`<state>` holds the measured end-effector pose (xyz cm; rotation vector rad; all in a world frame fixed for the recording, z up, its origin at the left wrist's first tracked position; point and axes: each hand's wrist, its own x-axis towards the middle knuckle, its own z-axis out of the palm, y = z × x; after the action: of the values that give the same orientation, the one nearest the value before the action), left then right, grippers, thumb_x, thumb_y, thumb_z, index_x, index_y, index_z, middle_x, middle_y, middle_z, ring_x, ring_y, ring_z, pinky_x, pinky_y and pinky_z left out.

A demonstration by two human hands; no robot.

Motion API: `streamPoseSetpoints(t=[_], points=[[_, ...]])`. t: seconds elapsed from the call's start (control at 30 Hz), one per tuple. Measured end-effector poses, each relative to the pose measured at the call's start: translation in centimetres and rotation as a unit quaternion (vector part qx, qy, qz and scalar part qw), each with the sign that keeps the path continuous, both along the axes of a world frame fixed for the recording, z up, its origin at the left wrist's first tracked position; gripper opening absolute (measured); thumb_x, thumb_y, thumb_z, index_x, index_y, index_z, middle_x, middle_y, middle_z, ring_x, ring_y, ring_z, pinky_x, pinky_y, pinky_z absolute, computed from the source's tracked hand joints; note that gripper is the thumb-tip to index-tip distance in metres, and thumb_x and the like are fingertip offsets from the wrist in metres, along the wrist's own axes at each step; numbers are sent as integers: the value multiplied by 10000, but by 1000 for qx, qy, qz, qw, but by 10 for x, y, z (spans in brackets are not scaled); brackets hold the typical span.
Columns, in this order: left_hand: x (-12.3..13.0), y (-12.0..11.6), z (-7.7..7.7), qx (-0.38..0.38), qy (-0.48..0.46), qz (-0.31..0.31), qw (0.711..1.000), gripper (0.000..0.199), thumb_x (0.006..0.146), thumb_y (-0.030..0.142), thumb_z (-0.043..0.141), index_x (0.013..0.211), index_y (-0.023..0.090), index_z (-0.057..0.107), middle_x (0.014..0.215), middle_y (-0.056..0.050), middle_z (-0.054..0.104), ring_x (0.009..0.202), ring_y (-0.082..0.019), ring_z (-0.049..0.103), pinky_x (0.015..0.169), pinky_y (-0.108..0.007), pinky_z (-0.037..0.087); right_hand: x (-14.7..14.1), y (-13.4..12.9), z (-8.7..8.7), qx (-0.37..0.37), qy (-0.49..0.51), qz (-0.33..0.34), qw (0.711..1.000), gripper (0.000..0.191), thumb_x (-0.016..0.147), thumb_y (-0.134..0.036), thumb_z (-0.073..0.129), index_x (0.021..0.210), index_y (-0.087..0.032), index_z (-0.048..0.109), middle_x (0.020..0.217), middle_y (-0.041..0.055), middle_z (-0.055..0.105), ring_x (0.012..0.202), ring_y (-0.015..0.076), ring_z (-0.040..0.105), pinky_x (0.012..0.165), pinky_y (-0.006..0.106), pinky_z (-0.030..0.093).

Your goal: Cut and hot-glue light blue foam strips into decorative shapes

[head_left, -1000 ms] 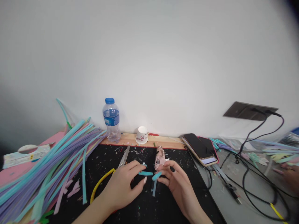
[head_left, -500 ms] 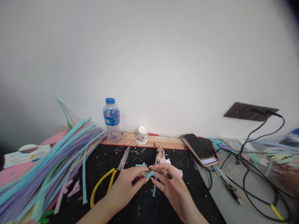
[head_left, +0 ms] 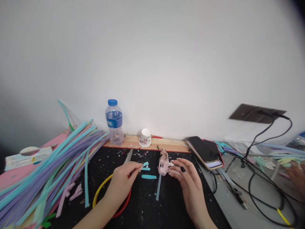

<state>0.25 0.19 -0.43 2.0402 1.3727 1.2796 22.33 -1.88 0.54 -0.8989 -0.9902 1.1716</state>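
In the head view, the two hands have just drawn apart: half a second ago their fingers met over a short blue chenille piece (head_left: 145,164), and now the left hand (head_left: 122,180) has it alone. That appears to leave the right hand (head_left: 191,181) free to deal with the pink glue gun (head_left: 163,168).

The left thumb and forefinger pinch the piece near its end, so that it juts from the fingertips toward the glue gun. Two more cut blue strips (head_left: 149,176) lie flat on the black mat (head_left: 147,213), one just below the pinched piece and one slightly closer to the near edge of the desk (head_left: 228,207).

The right fingers are curved and somewhat spread at the right side of the glue gun, seemingly touching it; whether they have closed on its handle cannot be told. The glue gun points toward the far edge of the desk, a glue stick (head_left: 158,188) protruding from its rear toward the near edge. The scissors (head_left: 129,157) lie partly beneath the left hand and forearm.
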Motion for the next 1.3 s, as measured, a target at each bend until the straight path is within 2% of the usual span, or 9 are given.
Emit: streamPoseSetpoints(t=[0.17, 0.3, 0.43, 0.53, 0.7, 0.93, 1.0, 1.13, 1.3], points=[[0, 4, -4, 0, 84, -89, 993, 225, 840, 100, 509, 898, 215, 693, 896, -20, 722, 822, -177, 661, 771, -292, 532, -3, -2, -5, 8, -104, -4, 995, 239, 871, -337, 511, 1087, -237, 508, 1035, 74, 612, 887, 212, 595, 739, 335, 490], [3, 7, -4, -21, 175, -90, 980, 208, 850, 105, 510, 901, 198, 688, 843, -35, 699, 784, -187, 640, 723, -306, 528, -5, -3, -2, 16, -140, 1, 990, 224, 874, -349, 499, 1067, -235, 516, 1001, 66, 624, 850, 203, 599, 716, 320, 494], [4, 9, -3, -21, 215, -88, 972, 180, 849, 120, 526, 833, 195, 689, 788, -27, 673, 766, -187, 614, 705, -306, 512, -5, -3, -2, 17, -151, 3, 988, 203, 880, -332, 492, 1060, -239, 512, 978, 49, 622, 827, 187, 594, 699, 299, 492], [3, 10, -4, -21, 221, -90, 971, 202, 853, 114, 515, 834, 207, 694, 802, -23, 666, 783, -181, 601, 723, -303, 507, -4, -3, -3, 17, -155, 6, 988, 190, 887, -321, 478, 1056, -240, 509, 954, 38, 622, 791, 170, 591, 678, 278, 486], [1, 8, -6, -41, 216, -78, 972, 264, 834, 65, 491, 955, 214, 673, 924, -30, 676, 858, -196, 598, 790, -334, 500, -3, -3, -4, 23, -157, 17, 987, 182, 895, -326, 460, 1056, -250, 500, 921, 21, 614, 729, 150, 585, 648, 261, 476], [1, 3, -2, -38, 182, -25, 982, 288, 777, 20, 435, 903, 195, 625, 962, -44, 634, 900, -212, 568, 843, -383, 463, -3, -4, -2, 21, -170, 7, 985, 178, 893, -323, 459, 1046, -239, 497, 880, 18, 610, 662, 136, 564, 625, 256, 464], [1, 2, 0, -32, 168, -33, 985, 250, 784, 42, 453, 900, 198, 610, 953, -42, 619, 904, -210, 555, 845, -385, 456, -3, -4, -2, 22, -174, 4, 984, 178, 891, -324, 462, 1041, -236, 498, 864, 16, 609, 654, 135, 559, 618, 254, 462], [2, 3, -1, -38, 160, -98, 982, 138, 795, 117, 550, 876, 212, 607, 970, -27, 589, 921, -200, 543, 840, -372, 458, -3, -4, -2, 21, -184, 2, 983, 181, 888, -325, 465, 1039, -231, 499, 840, 14, 606, 649, 137, 554, 611, 254, 460], [1, 5, -7, -41, 171, -129, 976, 130, 801, 80, 555, 781, 198, 604, 1001, -18, 567, 932, -187, 541, 825, -361, 461, -3, -4, -4, 17, -195, 0, 981, 194, 889, -329, 454, 1046, -224, 494, 827, 19, 606, 634, 141, 550, 604, 265, 457]])
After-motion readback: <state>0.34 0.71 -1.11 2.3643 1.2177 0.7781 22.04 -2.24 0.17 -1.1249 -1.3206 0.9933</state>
